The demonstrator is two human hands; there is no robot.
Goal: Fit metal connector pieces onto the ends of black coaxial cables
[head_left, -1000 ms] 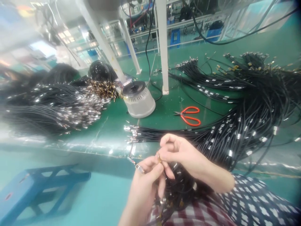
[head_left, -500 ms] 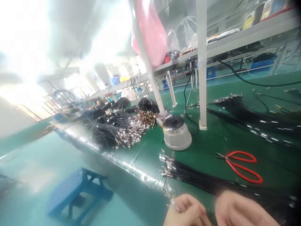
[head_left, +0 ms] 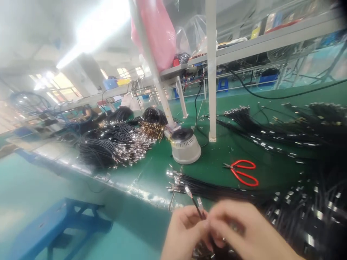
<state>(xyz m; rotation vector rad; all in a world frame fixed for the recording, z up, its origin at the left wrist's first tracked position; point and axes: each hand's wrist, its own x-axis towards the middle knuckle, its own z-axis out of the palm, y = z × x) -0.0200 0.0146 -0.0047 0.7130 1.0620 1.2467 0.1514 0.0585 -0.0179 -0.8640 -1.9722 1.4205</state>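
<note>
My left hand (head_left: 187, 231) is closed around a black cable (head_left: 195, 206), whose silvery connector (head_left: 188, 191) sticks up past the fingers. A second pale metal tab (head_left: 200, 203) shows just beside it. Fingers curled, my right hand (head_left: 241, 224) meets the left at the cable; its fingertips are partly hidden. Behind both hands a bundle of black cables (head_left: 214, 187) lies on the green table, metal ends to the left. Red-handled scissors (head_left: 244, 172) rest beyond the bundle, touched by neither hand.
A white round device (head_left: 186, 150) with a black top stands near a white post (head_left: 211, 72). Large cable coils (head_left: 108, 144) lie to the left, more cables (head_left: 271, 141) to the right. Below the table edge is a blue stool (head_left: 59, 224). A pink bag (head_left: 157, 32) hangs above.
The view has swung right. My right hand has come in against the left, and both hands are now together at the cable, its connector pointing upward.
</note>
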